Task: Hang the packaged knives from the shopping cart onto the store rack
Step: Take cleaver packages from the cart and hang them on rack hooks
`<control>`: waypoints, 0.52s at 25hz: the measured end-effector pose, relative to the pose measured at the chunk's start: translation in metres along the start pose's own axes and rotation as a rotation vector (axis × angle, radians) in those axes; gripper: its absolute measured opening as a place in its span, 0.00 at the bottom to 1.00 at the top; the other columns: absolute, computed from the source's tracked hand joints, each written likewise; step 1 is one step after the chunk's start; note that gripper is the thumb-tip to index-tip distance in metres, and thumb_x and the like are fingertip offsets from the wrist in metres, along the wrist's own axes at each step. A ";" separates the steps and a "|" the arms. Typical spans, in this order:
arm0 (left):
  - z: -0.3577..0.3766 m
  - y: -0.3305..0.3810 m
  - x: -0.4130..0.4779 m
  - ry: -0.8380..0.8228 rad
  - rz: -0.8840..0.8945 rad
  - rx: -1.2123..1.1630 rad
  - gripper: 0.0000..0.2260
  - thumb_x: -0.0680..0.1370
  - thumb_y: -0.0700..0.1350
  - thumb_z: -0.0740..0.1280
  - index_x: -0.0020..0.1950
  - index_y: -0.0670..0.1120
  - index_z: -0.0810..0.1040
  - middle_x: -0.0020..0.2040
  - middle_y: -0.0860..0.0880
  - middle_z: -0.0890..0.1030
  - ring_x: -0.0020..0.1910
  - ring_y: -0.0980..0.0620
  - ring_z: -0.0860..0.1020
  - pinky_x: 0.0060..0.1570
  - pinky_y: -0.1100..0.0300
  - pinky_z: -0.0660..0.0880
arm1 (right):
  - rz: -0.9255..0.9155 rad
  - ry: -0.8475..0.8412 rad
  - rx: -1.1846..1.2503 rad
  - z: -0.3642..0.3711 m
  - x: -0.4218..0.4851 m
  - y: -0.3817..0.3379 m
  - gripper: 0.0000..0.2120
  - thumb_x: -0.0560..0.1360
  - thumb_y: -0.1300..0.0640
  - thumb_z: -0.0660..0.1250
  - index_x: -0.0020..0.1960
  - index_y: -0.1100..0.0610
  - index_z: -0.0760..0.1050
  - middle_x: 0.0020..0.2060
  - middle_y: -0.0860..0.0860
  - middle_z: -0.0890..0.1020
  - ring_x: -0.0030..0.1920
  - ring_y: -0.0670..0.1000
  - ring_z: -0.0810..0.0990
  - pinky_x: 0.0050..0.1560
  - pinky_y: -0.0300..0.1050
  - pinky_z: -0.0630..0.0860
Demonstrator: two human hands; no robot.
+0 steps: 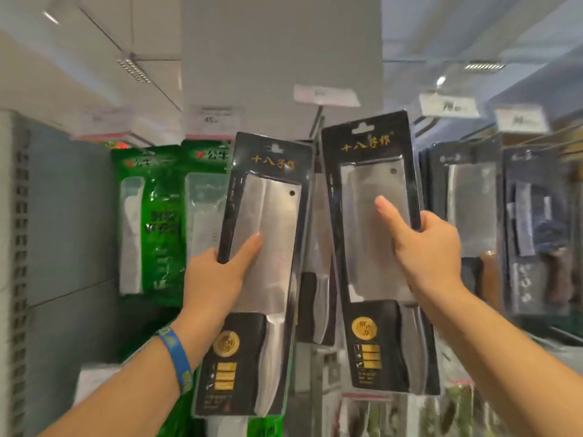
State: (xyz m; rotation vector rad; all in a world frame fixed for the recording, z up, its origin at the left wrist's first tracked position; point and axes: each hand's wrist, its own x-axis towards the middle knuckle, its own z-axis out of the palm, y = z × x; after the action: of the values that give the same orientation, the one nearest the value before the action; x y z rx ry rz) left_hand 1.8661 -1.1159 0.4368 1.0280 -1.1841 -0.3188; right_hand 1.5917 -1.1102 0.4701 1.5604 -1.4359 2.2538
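I hold up two black blister packs, each with a steel cleaver inside. My left hand (217,275) grips the left knife pack (268,216) by its left edge, thumb across the blade window. My right hand (426,247) grips the right knife pack (375,171) by its right edge, thumb on the front. The right pack's top hang hole sits just right of a bare metal rack hook (317,124) that juts out between the two packs. The left pack tilts right, its top below and left of that hook. The shopping cart is out of view.
Green-packaged knives (164,216) hang on the rack at left, dark-packaged knives (473,200) at right. Another cleaver pack (318,279) hangs behind, between my two packs. Price tags (326,96) sit on the hook ends. A grey slotted upright (15,247) stands at far left.
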 end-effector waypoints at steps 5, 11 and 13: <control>0.020 0.018 0.028 0.009 0.153 0.066 0.30 0.62 0.79 0.64 0.34 0.53 0.82 0.31 0.57 0.83 0.31 0.58 0.81 0.35 0.54 0.80 | -0.137 0.133 -0.018 -0.008 0.042 -0.035 0.35 0.67 0.23 0.67 0.30 0.53 0.60 0.25 0.48 0.65 0.25 0.45 0.65 0.28 0.48 0.61; 0.029 0.029 0.035 -0.007 0.193 0.055 0.28 0.65 0.78 0.62 0.26 0.55 0.78 0.25 0.57 0.78 0.25 0.60 0.76 0.26 0.59 0.69 | -0.134 0.115 -0.043 -0.015 0.048 -0.038 0.39 0.66 0.22 0.67 0.36 0.62 0.70 0.29 0.56 0.73 0.30 0.50 0.69 0.32 0.53 0.67; 0.033 0.031 0.036 -0.039 0.160 0.054 0.32 0.63 0.79 0.62 0.29 0.49 0.79 0.28 0.57 0.81 0.27 0.61 0.78 0.26 0.62 0.70 | -0.116 0.109 -0.054 -0.015 0.049 -0.039 0.43 0.66 0.21 0.67 0.39 0.65 0.72 0.33 0.61 0.77 0.32 0.57 0.73 0.34 0.60 0.73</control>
State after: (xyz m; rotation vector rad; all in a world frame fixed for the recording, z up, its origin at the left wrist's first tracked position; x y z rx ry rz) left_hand 1.8428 -1.1409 0.4837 0.9710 -1.3081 -0.1826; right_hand 1.5763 -1.0986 0.5317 1.4414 -1.3318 2.1790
